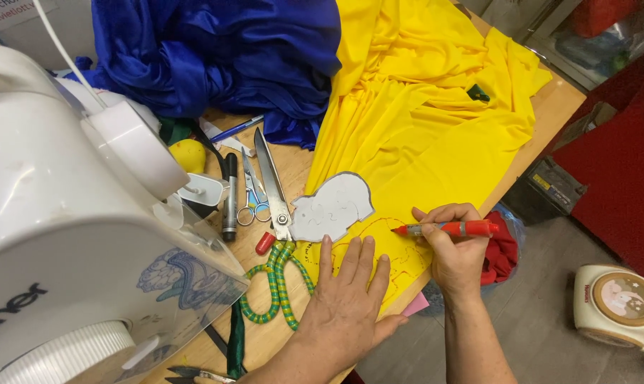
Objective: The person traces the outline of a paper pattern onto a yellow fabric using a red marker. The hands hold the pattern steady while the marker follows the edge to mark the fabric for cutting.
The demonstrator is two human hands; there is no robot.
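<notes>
My left hand [350, 295] lies flat, fingers spread, pressing the yellow fabric [421, 135] onto the wooden table [549, 107]. My right hand [453, 249] grips a red marker [446, 229], its tip pointing left over the fabric. Thin red lines are drawn on the cloth between my hands. A grey paper cut-out [333, 206] rests on the fabric's left edge, just beyond my left fingertips.
Large scissors [274, 188] with green-wrapped handles [276, 284], small scissors [251, 195], a black marker [229, 199] and a red cap [265, 243] lie left of the cut-out. A white sewing machine [73, 235] fills the left. Blue fabric [222, 57] is heaped behind.
</notes>
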